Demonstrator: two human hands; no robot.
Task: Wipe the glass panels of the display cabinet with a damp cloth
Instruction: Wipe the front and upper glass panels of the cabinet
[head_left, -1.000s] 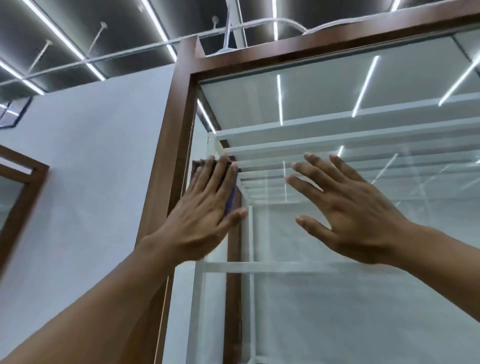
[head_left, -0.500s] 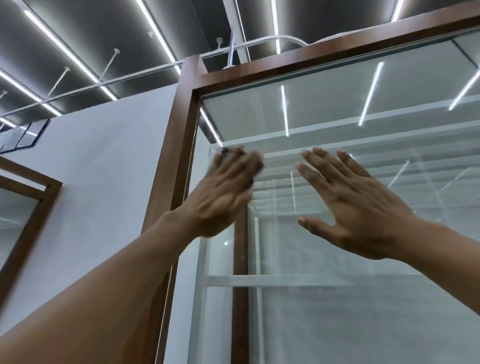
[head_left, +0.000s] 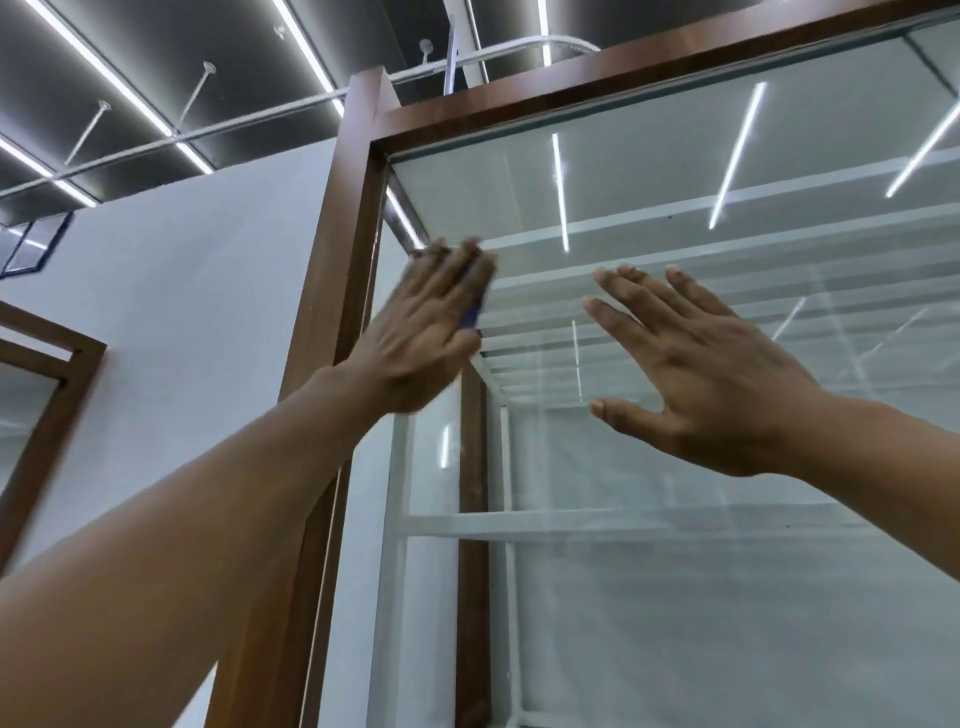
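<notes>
The display cabinet has a brown wooden frame and a large front glass panel. My left hand lies flat with straight fingers against the upper left corner of the glass, pressing a blue cloth of which only a sliver shows under the fingers. My right hand is spread flat on the glass to the right, fingers straight and holding nothing. Both arms reach upward.
White shelves and white uprights show inside the cabinet behind the glass. A pale wall stands to the left, with another brown-framed panel at the far left. Ceiling light strips and a white pipe run overhead.
My left hand with the cloth has slid up along the left edge of the glass toward the top corner. My right hand has stayed pressed in about the same place.
</notes>
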